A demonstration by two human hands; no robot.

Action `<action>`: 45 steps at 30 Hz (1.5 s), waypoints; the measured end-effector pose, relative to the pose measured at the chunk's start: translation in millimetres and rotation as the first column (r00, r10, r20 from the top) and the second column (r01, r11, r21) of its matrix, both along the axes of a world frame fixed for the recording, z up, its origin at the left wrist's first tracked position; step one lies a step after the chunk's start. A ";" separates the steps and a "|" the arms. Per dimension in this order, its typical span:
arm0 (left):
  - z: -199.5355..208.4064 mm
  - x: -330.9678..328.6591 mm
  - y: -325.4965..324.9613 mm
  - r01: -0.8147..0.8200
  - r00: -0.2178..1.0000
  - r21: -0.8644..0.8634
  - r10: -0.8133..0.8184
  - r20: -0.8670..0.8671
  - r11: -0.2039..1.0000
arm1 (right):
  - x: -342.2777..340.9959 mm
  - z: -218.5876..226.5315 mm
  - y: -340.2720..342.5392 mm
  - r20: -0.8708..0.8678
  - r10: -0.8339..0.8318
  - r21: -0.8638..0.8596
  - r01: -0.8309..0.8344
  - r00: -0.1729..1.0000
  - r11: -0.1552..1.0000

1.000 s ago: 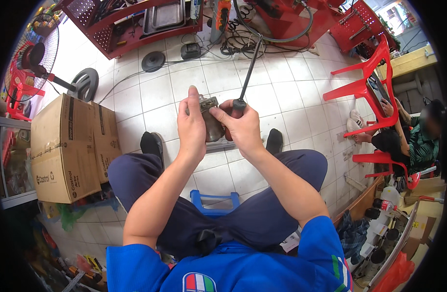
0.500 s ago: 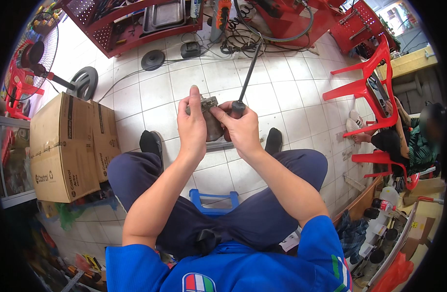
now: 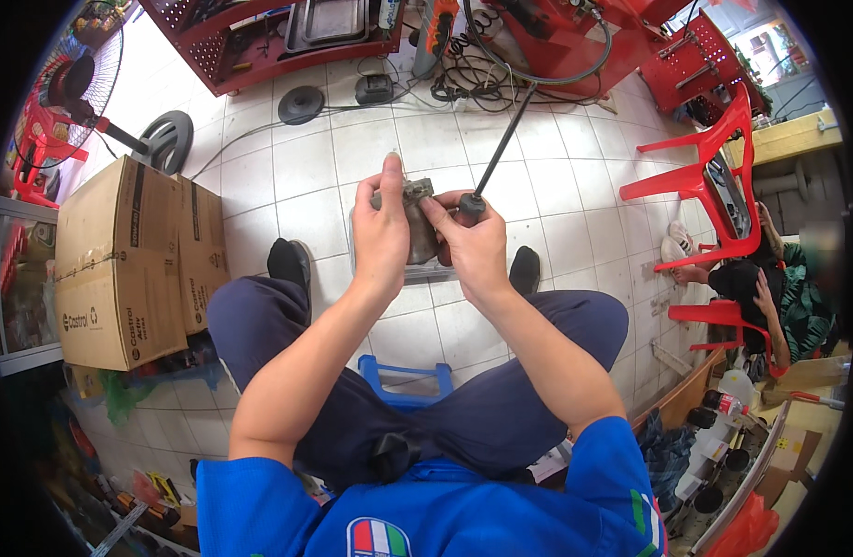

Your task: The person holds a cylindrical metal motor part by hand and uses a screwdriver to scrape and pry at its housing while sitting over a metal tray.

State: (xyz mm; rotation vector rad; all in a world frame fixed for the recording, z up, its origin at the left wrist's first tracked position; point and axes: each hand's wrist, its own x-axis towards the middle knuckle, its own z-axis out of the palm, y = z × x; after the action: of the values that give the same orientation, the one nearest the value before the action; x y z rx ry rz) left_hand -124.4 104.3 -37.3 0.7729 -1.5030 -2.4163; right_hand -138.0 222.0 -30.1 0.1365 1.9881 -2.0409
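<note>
Between my knees, a grey-brown metal part [image 3: 421, 239] with a rounded body and a blocky top is held in both hands. My left hand [image 3: 382, 232] grips its left side, thumb pointing up and away. On the other side my right hand [image 3: 475, 249] is closed round the dark handle of a long screwdriver [image 3: 507, 139], its shaft slanting up and to the right, away from the part. My right thumb and fingers touch the part's upper right edge. The fingers of both hands are partly hidden behind it. Below it lies a flat, shallow tray [image 3: 433, 271] on the floor.
A blue stool [image 3: 406, 397] shows between my legs. Cardboard boxes [image 3: 120, 269] and a fan [image 3: 73, 79] stand at left. Ahead are a red tool cart [image 3: 250, 56], tangled cables [image 3: 468, 88] and a hose. Red chairs [image 3: 700, 186] and a seated person [image 3: 788, 288] are at right.
The view has shifted slightly. My hands and the metal part sit a little farther right, and the screwdriver leans more to the right. The seated person's hands have moved apart.
</note>
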 end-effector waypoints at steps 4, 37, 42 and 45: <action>7.6 0.3 -0.5 0.036 0.999 0.013 -0.036 0.004 0.999 | -4.6 -2.1 -3.4 0.051 -0.100 -0.158 0.107 0.994 0.982; 12.5 0.0 2.6 -0.005 1.000 -0.011 0.005 -0.017 1.000 | -2.8 12.4 2.8 -0.042 0.013 0.019 -0.012 0.999 1.000; 11.3 0.8 0.9 0.027 0.999 0.017 -0.027 -0.027 0.999 | -3.8 17.2 4.6 -0.003 0.009 -0.063 -0.009 1.000 0.998; 16.5 2.1 1.3 0.045 0.999 0.026 -0.044 -0.022 0.999 | -3.4 21.1 6.6 0.043 0.027 -0.027 -0.026 0.999 0.999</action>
State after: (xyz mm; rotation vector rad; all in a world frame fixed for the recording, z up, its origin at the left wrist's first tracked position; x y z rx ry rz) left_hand -122.2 105.6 -20.8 0.7238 -1.4994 -2.4731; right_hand -141.4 228.6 -8.9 0.1472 1.9265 -2.0297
